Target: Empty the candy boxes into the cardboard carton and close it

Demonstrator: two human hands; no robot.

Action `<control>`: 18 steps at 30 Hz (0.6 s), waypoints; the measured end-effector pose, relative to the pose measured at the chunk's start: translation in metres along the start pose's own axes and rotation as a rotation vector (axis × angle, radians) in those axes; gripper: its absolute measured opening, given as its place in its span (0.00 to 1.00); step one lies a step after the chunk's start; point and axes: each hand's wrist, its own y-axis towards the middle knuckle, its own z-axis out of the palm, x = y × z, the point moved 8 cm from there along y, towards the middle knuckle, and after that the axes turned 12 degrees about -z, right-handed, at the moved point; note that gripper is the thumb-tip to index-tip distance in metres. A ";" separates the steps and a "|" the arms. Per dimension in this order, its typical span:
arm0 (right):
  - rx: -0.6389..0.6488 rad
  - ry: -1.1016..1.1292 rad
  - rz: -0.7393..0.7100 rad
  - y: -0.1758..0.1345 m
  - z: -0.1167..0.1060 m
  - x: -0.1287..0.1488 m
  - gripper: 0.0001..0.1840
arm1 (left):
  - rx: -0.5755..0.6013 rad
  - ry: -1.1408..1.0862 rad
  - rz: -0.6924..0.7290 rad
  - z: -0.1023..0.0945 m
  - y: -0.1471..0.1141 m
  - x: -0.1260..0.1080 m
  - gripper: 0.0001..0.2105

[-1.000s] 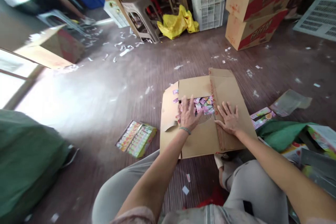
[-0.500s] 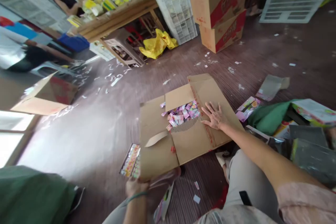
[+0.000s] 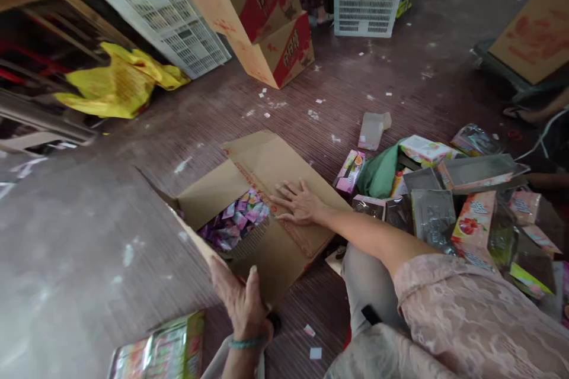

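So the cardboard box (image 3: 267, 213) sits on the floor (image 3: 89, 237) right in front of the person, flaps partly folded over, with a gap showing a heap of pink and purple sachets (image 3: 233, 222) inside. The right hand (image 3: 299, 204) lies flat on the top flap, fingers spread wide, palm down, gripping nothing. The left hand (image 3: 242, 302) is at the near corner of the box, fingers loosely open and pressed against the cardboard edge, a green wristband (image 3: 246, 343) just below it. Just left of that hand lies a printed carton (image 3: 162, 349). Out past the right hand: a green bag (image 3: 380, 172) and a jumble of small boxes and trays (image 3: 462, 201). Farther off, red-printed cartons (image 3: 271, 18) and a white crate (image 3: 364, 9).
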 end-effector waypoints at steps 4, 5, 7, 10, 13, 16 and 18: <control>-0.002 -0.022 0.009 0.000 0.004 -0.002 0.37 | 0.155 0.174 0.004 0.060 -0.001 -0.027 0.46; -0.008 -0.037 0.012 0.000 0.004 -0.002 0.36 | 0.189 0.233 0.000 0.073 -0.003 -0.032 0.47; -0.008 -0.071 0.011 0.001 0.005 -0.003 0.35 | 0.219 0.317 0.022 0.091 -0.007 -0.044 0.48; 0.010 -0.098 0.018 0.004 0.006 -0.004 0.34 | 0.201 0.345 0.059 0.096 -0.010 -0.057 0.50; 0.013 -0.073 0.102 0.002 0.004 -0.006 0.35 | 0.199 0.329 0.065 0.091 -0.011 -0.062 0.51; -0.036 -0.001 0.319 -0.020 -0.003 -0.014 0.42 | 0.171 0.311 0.101 0.086 -0.013 -0.064 0.51; -0.079 0.054 0.450 -0.046 -0.009 -0.016 0.44 | 0.161 0.306 0.175 0.085 -0.020 -0.067 0.49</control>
